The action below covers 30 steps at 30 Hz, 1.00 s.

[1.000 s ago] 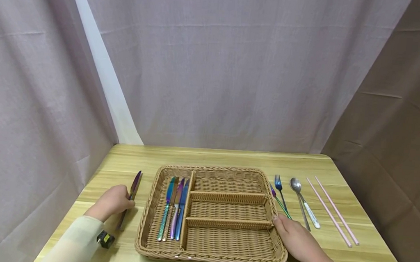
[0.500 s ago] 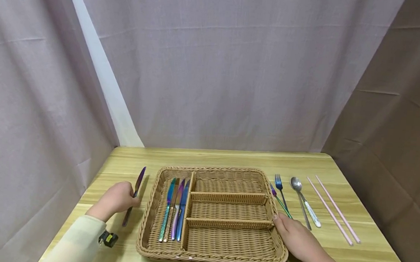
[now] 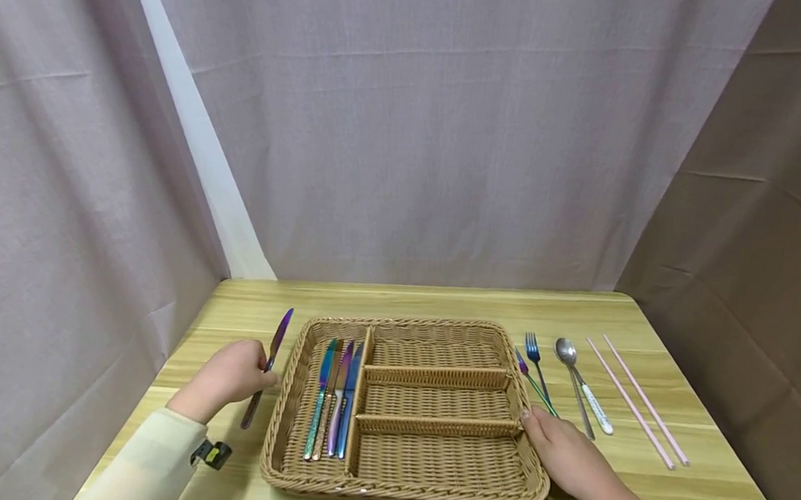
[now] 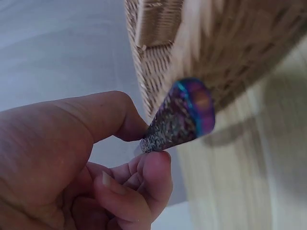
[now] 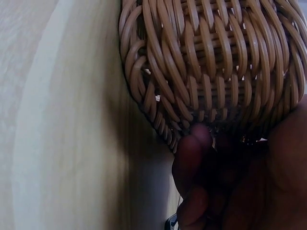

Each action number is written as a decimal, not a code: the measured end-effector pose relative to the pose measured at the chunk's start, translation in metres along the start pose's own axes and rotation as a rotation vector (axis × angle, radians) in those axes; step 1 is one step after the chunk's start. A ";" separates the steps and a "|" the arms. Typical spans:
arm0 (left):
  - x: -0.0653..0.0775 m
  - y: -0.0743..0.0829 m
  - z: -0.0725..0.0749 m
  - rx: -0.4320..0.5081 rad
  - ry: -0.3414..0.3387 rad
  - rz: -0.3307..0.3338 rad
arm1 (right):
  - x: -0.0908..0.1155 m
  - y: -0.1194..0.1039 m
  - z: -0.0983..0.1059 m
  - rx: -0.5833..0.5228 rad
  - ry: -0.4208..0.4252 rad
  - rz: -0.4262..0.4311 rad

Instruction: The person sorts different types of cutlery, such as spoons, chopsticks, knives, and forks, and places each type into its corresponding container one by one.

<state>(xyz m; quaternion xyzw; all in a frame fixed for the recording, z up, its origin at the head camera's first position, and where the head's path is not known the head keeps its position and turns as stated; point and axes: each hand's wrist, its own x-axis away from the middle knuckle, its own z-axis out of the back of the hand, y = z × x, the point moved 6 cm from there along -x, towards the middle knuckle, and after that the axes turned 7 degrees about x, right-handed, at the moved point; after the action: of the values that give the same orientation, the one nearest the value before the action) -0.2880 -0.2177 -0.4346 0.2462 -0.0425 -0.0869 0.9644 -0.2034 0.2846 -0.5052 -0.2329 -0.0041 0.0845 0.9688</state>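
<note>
In the head view my left hand [image 3: 229, 378] pinches a purple table knife [image 3: 280, 335] just left of the wicker cutlery basket [image 3: 434, 491]. The blade points away from me. In the left wrist view thumb and fingers grip the knife's speckled handle [image 4: 175, 117], its end close to the basket wall. My right hand [image 3: 570, 463] holds the basket's right side, thumb at the rim; the right wrist view has its curled fingers [image 5: 189, 158] against the weave, partly in shadow. Several knives [image 3: 336, 402] lie side by side in the basket's long left compartment.
Right of the basket lie a green-handled fork [image 3: 538, 388] with purple tines, a blue fork [image 3: 533, 353], two spoons [image 3: 566, 351] and pink chopsticks [image 3: 632, 398]. The basket partly hides the green-handled fork. Three compartments on the basket's right show bare weave. Curtains stand behind the table [image 3: 431, 303].
My left hand has moved right and slightly away from me with the knife, bringing it nearer the basket. My right hand and the basket stay about where they were.
</note>
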 end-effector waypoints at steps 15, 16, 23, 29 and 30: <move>-0.003 0.033 -0.003 -0.014 -0.021 -0.097 | -0.002 0.001 0.002 -0.001 -0.006 -0.010; -0.004 0.034 -0.004 -0.008 -0.022 -0.098 | -0.002 0.001 0.002 -0.001 -0.007 -0.011; -0.008 0.043 -0.017 -0.003 -0.058 -0.123 | -0.002 0.001 0.001 -0.010 -0.020 -0.019; -0.010 0.053 -0.026 -0.024 -0.087 -0.160 | -0.002 0.001 0.000 -0.014 -0.019 -0.013; -0.010 0.054 -0.027 -0.024 -0.089 -0.162 | -0.002 0.001 0.000 -0.013 -0.017 -0.011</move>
<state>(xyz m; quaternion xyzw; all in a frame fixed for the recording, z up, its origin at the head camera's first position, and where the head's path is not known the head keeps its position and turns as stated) -0.2863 -0.1561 -0.4325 0.2331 -0.0643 -0.1762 0.9542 -0.2056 0.2854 -0.5056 -0.2382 -0.0143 0.0810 0.9677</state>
